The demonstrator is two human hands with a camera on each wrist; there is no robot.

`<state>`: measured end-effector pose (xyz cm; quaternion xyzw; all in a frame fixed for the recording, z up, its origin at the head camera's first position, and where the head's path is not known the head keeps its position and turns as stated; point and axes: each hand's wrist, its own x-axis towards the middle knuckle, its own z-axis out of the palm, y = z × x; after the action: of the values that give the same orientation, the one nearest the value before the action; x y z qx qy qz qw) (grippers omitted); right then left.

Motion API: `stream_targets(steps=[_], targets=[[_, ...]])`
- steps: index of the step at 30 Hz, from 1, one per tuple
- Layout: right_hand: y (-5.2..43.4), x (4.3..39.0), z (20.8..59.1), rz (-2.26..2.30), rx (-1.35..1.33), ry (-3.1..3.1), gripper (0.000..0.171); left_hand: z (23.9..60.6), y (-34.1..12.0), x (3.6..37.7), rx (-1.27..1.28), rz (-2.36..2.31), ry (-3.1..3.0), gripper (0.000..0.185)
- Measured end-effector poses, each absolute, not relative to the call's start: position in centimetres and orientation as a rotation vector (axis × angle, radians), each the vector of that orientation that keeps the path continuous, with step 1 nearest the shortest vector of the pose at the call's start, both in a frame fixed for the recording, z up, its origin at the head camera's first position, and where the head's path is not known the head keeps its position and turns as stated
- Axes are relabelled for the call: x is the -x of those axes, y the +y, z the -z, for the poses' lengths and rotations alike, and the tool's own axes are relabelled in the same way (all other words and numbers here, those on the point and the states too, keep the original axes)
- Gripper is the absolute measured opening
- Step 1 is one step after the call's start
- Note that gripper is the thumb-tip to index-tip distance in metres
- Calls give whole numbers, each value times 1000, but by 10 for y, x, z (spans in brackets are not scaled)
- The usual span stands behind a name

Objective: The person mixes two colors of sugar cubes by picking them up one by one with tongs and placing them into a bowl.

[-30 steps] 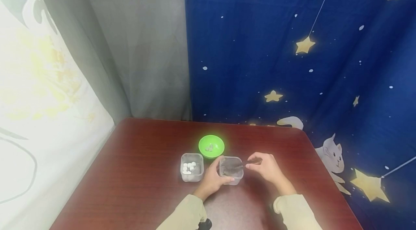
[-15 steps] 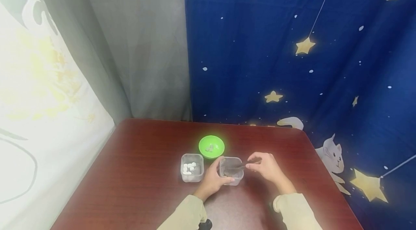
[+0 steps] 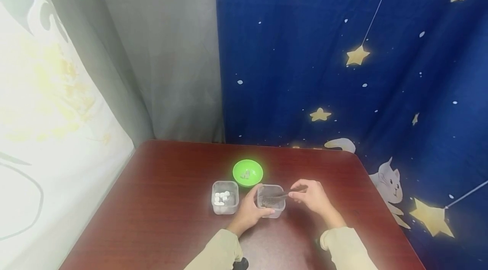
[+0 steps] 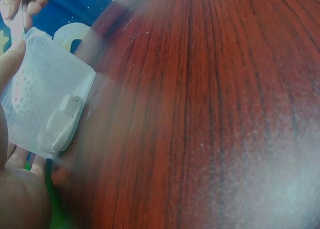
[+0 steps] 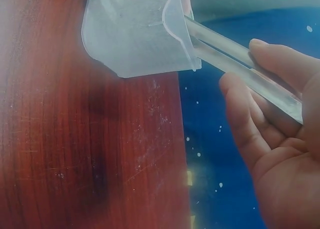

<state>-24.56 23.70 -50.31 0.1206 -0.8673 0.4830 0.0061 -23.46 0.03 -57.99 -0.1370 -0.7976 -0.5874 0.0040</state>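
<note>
Almost nothing has moved over the last second: the left hand (image 3: pixel 248 210) still grips the clear plastic tub (image 3: pixel 271 200) from its left side, fingers curled round the wall, and the right hand (image 3: pixel 310 196) still pinches the handle of the clear tongs (image 3: pixel 284 194), whose tips stay dipped inside that tub. I judge the pick inside the tub is still being worked at, nothing lifted out yet. The tub sits on the red-brown counter (image 3: pixel 164 202). Just left stands a second tub holding small white pieces (image 3: pixel 225 196); behind, a green bowl (image 3: pixel 248 172) with a few pieces. Nothing lies between tub and bowl
</note>
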Motion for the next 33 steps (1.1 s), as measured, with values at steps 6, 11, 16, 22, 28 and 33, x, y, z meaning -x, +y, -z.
stream_targets(steps=[6,11,16,22,28,33], targets=[[243,246,504,-1529,-331,-2671,19,581,1,235,417,1853,-2494,91],[246,246,501,-1575,-284,-2615,19,580,0,236,412,1856,-2499,91],[249,247,495,-1598,-255,-2549,16,580,0,236,426,1882,-2481,88],[251,249,489,-1631,-237,-2477,17,581,0,237,401,1871,-2500,89],[253,252,485,-1692,-209,-2414,18,581,0,236,381,1849,-2521,92],[250,253,480,-1740,-185,-2359,19,580,0,235,384,1825,-2529,93]])
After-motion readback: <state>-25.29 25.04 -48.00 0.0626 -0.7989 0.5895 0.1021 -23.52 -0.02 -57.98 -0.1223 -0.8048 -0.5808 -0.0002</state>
